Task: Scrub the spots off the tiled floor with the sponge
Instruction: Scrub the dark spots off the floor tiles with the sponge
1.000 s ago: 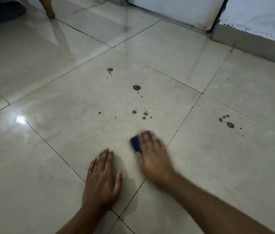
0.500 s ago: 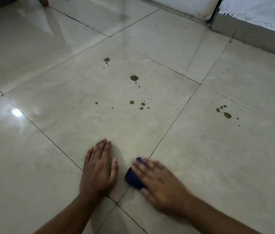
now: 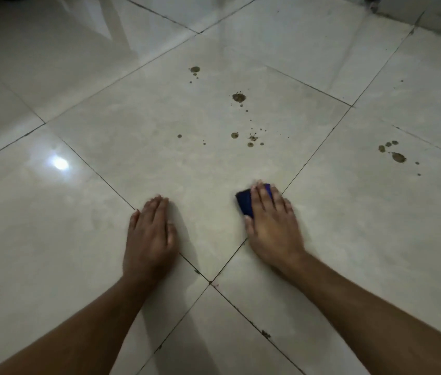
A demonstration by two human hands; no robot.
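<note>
Glossy tiled floor [image 3: 322,239], brown spots [image 3: 238,97], left hand [image 3: 149,236] flat, right hand [image 3: 273,223] pressing blue sponge [image 3: 244,202]

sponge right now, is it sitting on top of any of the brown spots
No, the sponge lies under the right hand on bare tile, well short of the brown spots, which lie farther from the person.
</note>
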